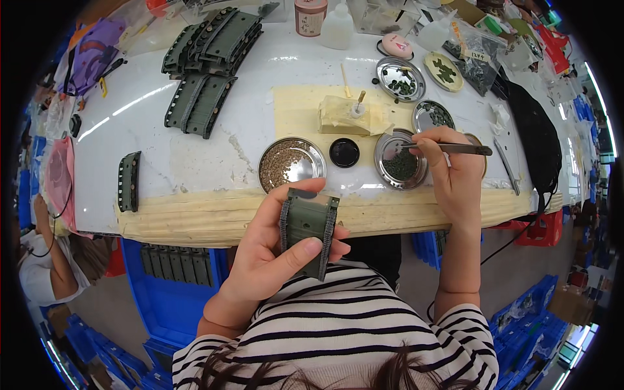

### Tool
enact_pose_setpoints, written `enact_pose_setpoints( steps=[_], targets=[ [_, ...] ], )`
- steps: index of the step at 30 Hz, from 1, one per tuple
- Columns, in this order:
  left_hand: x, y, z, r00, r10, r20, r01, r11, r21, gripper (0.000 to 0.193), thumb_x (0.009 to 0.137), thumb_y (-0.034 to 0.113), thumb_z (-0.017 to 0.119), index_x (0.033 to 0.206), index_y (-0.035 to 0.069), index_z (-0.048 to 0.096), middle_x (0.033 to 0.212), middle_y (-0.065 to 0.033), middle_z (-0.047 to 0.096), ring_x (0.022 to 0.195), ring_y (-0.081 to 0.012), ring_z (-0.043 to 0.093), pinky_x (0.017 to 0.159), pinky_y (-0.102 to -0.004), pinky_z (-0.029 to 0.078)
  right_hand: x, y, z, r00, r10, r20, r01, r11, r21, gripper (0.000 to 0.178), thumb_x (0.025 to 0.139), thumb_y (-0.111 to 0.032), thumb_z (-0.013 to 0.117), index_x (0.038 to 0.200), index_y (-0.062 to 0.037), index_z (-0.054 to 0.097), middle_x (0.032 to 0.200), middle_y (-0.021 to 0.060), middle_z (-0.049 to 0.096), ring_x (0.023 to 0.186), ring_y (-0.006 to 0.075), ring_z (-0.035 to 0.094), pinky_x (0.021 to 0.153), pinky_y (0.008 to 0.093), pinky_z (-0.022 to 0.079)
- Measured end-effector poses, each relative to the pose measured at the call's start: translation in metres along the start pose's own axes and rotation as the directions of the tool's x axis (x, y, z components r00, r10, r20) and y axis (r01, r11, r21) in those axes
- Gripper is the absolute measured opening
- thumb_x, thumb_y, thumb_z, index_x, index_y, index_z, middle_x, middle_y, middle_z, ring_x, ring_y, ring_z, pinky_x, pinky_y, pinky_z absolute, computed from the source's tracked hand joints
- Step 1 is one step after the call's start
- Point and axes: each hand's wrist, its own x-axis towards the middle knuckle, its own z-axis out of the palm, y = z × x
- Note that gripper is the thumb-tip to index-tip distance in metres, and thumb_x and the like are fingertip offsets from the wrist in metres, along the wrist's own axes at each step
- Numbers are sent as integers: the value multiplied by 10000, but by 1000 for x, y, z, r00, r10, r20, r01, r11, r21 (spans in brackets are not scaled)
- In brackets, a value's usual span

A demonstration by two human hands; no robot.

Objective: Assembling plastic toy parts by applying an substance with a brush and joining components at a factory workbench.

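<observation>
My left hand [276,260] is closed around a curved dark green plastic part [307,226] with ridged edges, held tilted above the table's front edge, thumb across its face. In my right hand [448,166] is a pair of metal tweezers [465,149], pinched near the middle. Their tips point left, over a round metal dish [389,144] of tiny dark green pieces [400,164]. Whether the tips grip a piece is too small to tell. Left of that dish stand a small round black lid-like container [344,153] and a metal dish [265,170] with tan granules [283,166].
Stacked green curved parts [201,104] lie at the far left, with a single one [129,182] nearer. A tape-wrapped block [338,117] stands mid-table. More dishes [416,91] and second tweezers [506,166] lie to the right. Below is a blue crate [156,299]; another person's arm [60,263] shows left.
</observation>
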Motion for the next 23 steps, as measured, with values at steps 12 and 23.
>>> enact_pose_setpoints(
  steps=[12, 23],
  targets=[
    [-2, -2, -1, 1000, -15, 19, 15, 1000, 2, 531, 902, 52, 536, 1372, 24, 291, 1059, -169, 598, 939, -198, 628, 848, -332, 521, 2, -4, -6, 998, -20, 54, 22, 999, -23, 90, 801, -67, 652, 861, 1, 647, 788, 100, 626, 696, 234, 563, 633, 324, 440],
    [-1, -4, 5, 996, 86, -14, -86, 996, 20, 750, 909, 56, 523, 1482, 228, 72, 1189, -220, 515, 936, -226, 626, 843, -364, 518, 2, -2, -4, 990, 73, 125, -76, 997, 19, 91, 841, -74, 622, 882, -1, 657, 823, 105, 643, 717, 210, 580, 667, 325, 473]
  ],
)
